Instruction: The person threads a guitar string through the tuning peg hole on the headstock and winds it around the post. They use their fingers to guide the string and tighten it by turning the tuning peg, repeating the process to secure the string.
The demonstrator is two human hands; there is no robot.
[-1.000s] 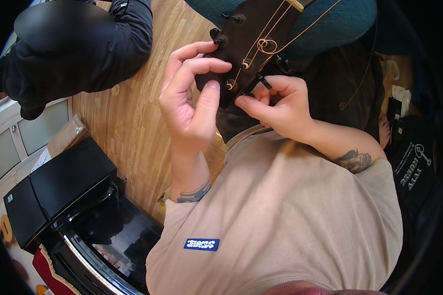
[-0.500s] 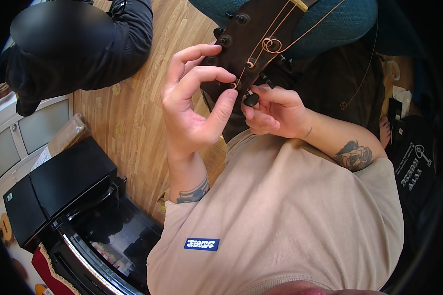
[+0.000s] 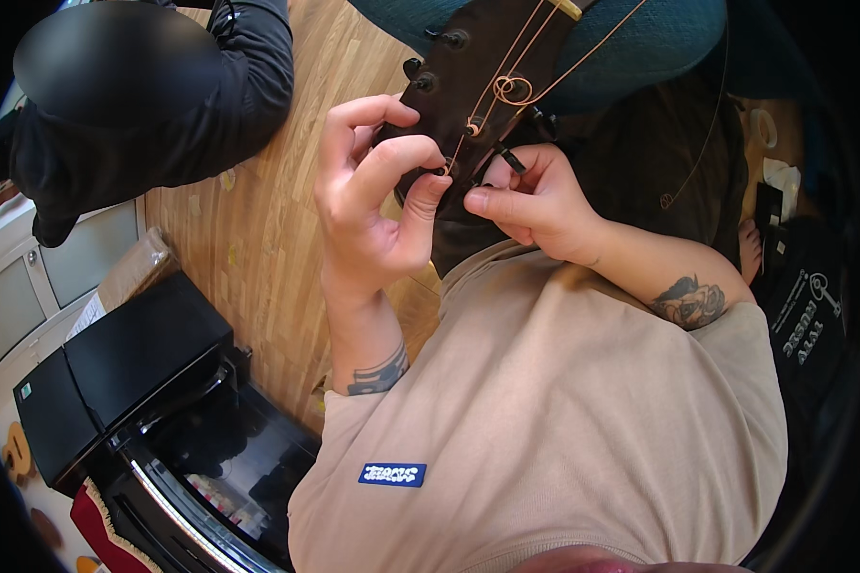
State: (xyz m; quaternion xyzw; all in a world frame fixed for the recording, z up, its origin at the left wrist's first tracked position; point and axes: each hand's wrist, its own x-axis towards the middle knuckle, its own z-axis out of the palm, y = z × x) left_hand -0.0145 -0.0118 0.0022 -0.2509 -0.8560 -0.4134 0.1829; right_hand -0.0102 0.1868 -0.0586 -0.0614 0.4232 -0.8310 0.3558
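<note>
A dark guitar headstock point(image 3: 478, 67) points toward me, with copper-coloured strings point(image 3: 530, 57) running down from a pale nut point(image 3: 569, 8). One string is coiled in loops point(image 3: 512, 91) above the headstock face. My left hand point(image 3: 377, 196) reaches across the headstock's left edge, thumb and index finger pinched on a string at the lowest tuning post. At the opposite edge, my right hand point(image 3: 545, 205) closes thumb and fingers around a tuning peg, whose knob is mostly hidden. A second black tuning peg point(image 3: 510, 158) juts out just above those fingers.
A person in dark clothes point(image 3: 153, 134) is at the upper left. Below them stands a glossy black piano point(image 3: 124, 353) beside a wrapped package point(image 3: 134, 272). Blue fabric point(image 3: 631, 57) lies under the headstock. A loose thin string point(image 3: 702, 158) hangs at the right over dark cloth.
My left thumb and index finger have closed together at the post. My right thumb has swung over the peg knob, covering it. The headstock has shifted slightly left in view.
</note>
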